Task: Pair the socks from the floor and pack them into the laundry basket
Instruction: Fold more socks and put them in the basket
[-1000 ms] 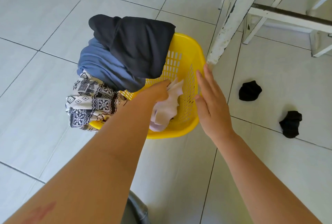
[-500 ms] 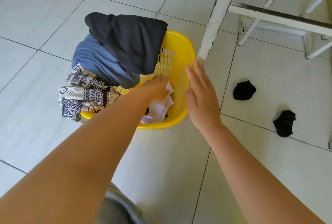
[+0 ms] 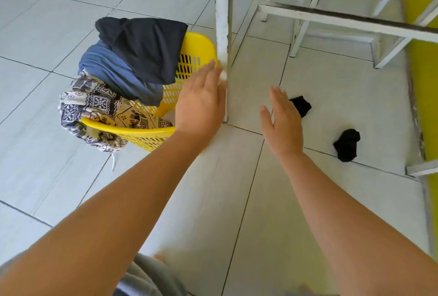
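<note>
With both grips spread and empty, my right hand [image 3: 283, 121] nears the black socks [image 3: 300, 105] [image 3: 347, 144] on the floor beside the white frame leg [image 3: 222, 42]; my left hand [image 3: 201, 103], over the yellow laundry basket [image 3: 196, 44], might tip it.

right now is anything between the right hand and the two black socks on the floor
Nothing visible blocks it. The right hand is open just above the nearer black sock, partly covering it; the other sock lies on bare tile to its right. The white table leg stands left of the hand.
</note>
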Available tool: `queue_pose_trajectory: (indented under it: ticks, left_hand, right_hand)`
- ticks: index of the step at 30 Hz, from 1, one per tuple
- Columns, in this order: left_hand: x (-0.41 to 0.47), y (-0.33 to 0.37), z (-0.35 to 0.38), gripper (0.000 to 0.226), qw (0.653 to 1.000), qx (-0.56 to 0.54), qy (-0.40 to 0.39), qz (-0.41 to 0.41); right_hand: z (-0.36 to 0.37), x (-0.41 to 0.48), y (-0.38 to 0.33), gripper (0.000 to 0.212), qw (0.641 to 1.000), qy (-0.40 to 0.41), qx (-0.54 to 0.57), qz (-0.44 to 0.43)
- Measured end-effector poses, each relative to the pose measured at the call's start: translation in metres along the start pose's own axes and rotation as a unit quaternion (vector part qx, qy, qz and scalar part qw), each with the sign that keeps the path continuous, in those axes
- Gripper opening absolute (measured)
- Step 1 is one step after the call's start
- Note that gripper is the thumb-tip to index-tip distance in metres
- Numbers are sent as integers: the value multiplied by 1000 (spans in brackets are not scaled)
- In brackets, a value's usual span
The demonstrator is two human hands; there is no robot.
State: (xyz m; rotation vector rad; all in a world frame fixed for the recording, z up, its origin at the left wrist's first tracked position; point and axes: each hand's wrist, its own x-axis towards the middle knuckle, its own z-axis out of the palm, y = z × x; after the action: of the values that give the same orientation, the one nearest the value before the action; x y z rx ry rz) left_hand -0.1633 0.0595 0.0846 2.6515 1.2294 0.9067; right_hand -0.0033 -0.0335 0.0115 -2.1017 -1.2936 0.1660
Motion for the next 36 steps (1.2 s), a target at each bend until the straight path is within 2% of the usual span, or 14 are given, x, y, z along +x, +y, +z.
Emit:
queue_pose_trajectory:
  ticks: [2,4,7,10,13,20,23,26,32,34,36]
  left_hand:
    - [-7,28,17,40,998,-15,4,67]
    - [-13,55,44,39,994,-31,-33,100]
    - [-22,85,95,41,984,-37,-148,88]
    - [-27,96,151,47,958,4,-280,67]
    - [-25,103,198,49,938,22,-341,53]
    - [1,114,285,55,927,-16,-373,-39]
    - [10,111,309,62,930,14,-367,-8]
    - [16,107,324,57,930,70,-358,41]
    - [13,113,340,44,922,143,-354,68]
    - [6,113,340,37,930,123,-342,56]
    - [-2,112,338,27,944,76,-320,41]
  right_hand:
    - [-10,-5,25,54,999,4,-28,32]
    - [-19,-12,51,55,997,5,-57,59]
    - [-25,-22,89,56,990,0,-92,111]
    - [-25,-31,127,57,977,-14,-122,176]
    - [-22,-39,167,57,964,-19,-153,216]
    - [-9,-35,241,65,924,-70,-208,312]
    - [-1,-29,258,68,914,-89,-220,329]
    - [5,-29,267,65,909,-99,-228,334]
    - [8,-31,278,62,911,-46,-241,331]
    - [7,-29,280,61,910,-21,-226,347]
    - [6,-29,281,50,910,-4,-204,362]
